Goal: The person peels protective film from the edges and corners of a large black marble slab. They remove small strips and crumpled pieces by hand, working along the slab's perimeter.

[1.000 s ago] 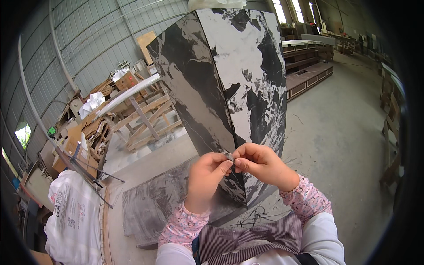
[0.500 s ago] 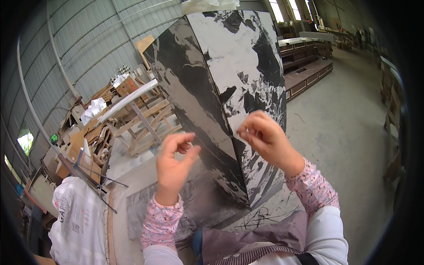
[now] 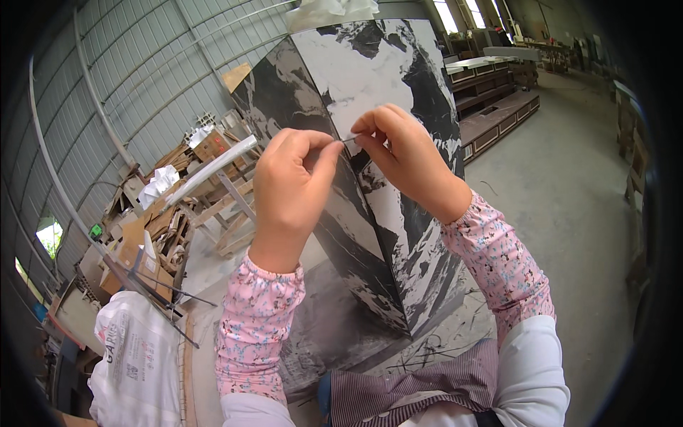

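In front of me stands a tall slab-sided block (image 3: 356, 67) with a black-and-white marble pattern; a dark seam runs down its near corner. My left hand (image 3: 288, 181) is closed, thumb and forefinger pinched at the seam's upper part. My right hand (image 3: 405, 153) pinches from the other side, its fingertips a short way from the left ones. Between them stretches a short thin dark strip (image 3: 348, 139), gripped at both ends. It lies right before the corner; whether it touches the seam I cannot tell.
Left of the block are a wooden frame (image 3: 224, 213), a wrapped bar (image 3: 210, 171) and heaped boards and cartons. A white sack (image 3: 135, 356) stands at lower left. Dark thin scraps (image 3: 427, 352) litter the floor by the block's base. Brown cabinet pieces (image 3: 501, 124) lie at right.
Both hands have risen along the corner and come together. The left fingers, apart before, are now pinched on the strip's end.
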{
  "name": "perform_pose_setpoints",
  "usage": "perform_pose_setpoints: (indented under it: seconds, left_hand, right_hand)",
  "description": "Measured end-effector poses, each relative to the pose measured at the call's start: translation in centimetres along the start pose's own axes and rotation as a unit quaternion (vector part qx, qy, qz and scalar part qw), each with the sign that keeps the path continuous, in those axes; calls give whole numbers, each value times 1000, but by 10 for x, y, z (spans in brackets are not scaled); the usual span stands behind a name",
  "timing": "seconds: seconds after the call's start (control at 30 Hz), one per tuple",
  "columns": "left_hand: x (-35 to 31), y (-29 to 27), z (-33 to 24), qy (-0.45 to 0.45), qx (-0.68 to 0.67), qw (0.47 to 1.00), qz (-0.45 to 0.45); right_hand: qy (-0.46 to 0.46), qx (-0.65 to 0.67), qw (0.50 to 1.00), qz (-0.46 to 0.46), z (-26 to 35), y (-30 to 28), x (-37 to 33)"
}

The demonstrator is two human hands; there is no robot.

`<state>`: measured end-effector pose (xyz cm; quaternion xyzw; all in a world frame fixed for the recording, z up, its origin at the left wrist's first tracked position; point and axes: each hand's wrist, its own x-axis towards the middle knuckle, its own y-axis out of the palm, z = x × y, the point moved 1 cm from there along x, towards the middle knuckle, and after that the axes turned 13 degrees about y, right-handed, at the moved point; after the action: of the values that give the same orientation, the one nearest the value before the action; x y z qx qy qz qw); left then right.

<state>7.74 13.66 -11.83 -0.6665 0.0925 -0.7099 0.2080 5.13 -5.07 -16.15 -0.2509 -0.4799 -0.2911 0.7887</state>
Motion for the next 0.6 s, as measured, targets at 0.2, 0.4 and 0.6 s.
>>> perform_pose_setpoints:
  seconds: [0.2, 0.4, 0.6]
  left_hand:
    - [11, 7, 4, -1, 53, 999, 9]
    - [12, 10, 4, -11, 89, 996, 5]
    - [9, 13, 3, -15, 97, 995, 4]
  right_hand:
    - [11, 29, 999, -39, 0, 5, 9]
    - [20, 87, 994, -65, -3, 12, 8]
    - [24, 119, 990, -66, -4, 15, 4]
